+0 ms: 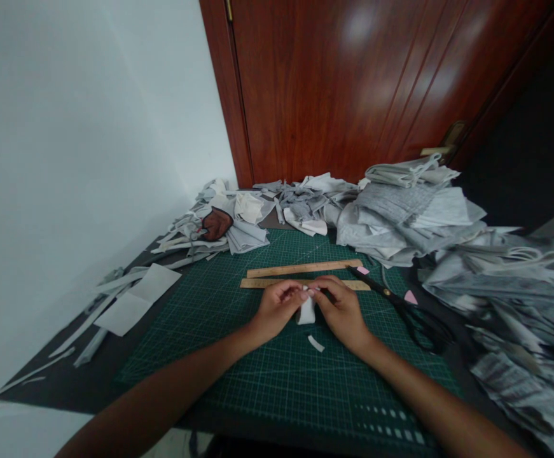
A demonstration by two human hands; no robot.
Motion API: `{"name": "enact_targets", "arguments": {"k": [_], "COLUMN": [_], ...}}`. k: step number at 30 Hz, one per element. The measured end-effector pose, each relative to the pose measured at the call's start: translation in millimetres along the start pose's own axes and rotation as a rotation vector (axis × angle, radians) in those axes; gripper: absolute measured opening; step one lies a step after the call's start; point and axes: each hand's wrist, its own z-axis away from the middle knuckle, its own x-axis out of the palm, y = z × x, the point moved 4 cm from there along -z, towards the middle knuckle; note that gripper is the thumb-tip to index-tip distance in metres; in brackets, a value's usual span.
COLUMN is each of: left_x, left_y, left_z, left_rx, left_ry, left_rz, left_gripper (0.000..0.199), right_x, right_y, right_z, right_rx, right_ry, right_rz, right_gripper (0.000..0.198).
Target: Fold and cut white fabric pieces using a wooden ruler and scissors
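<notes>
Clock directions are being read from the hands as centre. A white wall (90,127) is rising at 10 o'clock, and a red-brown door (334,95) is standing at 12 to 1. A dark table (67,391) is spreading beneath everything, and a green gridded mat (267,388) is covering its middle. A grey cloth pile (401,216) is towering at 2 o'clock, with further cloth (519,280) slumping at 3. Loose scraps (300,200) are massing at 12 o'clock, near the door. A pale sheet (124,313) (creased across its middle) is lying at 9. Black scissors (403,308) are resting at 3, their blades pointing towards 12. Two wooden rulers (305,268) are lying one beyond the other at 12, the nearer partly passing behind the fingers. At 10, a brown piece (217,224) is resting among more scraps.

The left hand (277,308) and right hand (346,312) are meeting over the mat, each pinching the top of a white strip (307,312) between thumb and fingers; the strip is hanging between them. A small white offcut (315,343) is lying at 6 o'clock, just beside the strip. Two pink bits (411,297) are lying near the scissors.
</notes>
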Motion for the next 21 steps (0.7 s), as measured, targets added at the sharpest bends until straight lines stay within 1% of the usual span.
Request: {"name": "enact_targets", "arguments": {"k": [3,5,6,9,10,14,16,21], "left_x": [2.9,2.0,0.5,-5.6,-7.3,-8.8,-7.2,-5.6], "left_y": [-3.3,-6.1,-7.3,-9.3,-9.5,-8.7,-7.9,-6.6], "left_z": [0.5,0.3,0.2,-0.6,-0.9,-1.1,-0.5,0.2], "left_rx": [0.007,-0.001,-0.005,-0.024,-0.029,-0.036,-0.032,-0.013], "left_ry": [0.001,0.033,0.059,0.137,0.155,0.158,0.142,0.14], "left_rz": [0.009,-0.025,-0.034,-0.009,0.011,0.066,0.067,0.024], "left_gripper": [0.037,0.036,0.037,0.039,0.041,0.043,0.043,0.04], "right_x": [1.8,3.3,4.4,8.8,10.0,11.9,11.3,8.8], "right_y": [0.3,2.5,4.0,8.1,8.9,11.1,12.9,15.6], "right_z": [0.4,1.3,2.0,3.8,4.1,3.7,3.2,3.8], "right_rx": [0.028,0.089,0.132,0.248,0.27,0.284,0.275,0.259], "right_ry": [0.004,0.035,0.053,0.071,0.067,0.014,-0.006,-0.001], "right_rz": [-0.045,-0.113,-0.159,-0.288,-0.309,-0.283,-0.259,-0.217], "right_gripper": [0.01,0.004,0.009,0.033,0.036,0.023,0.023,0.021]}}
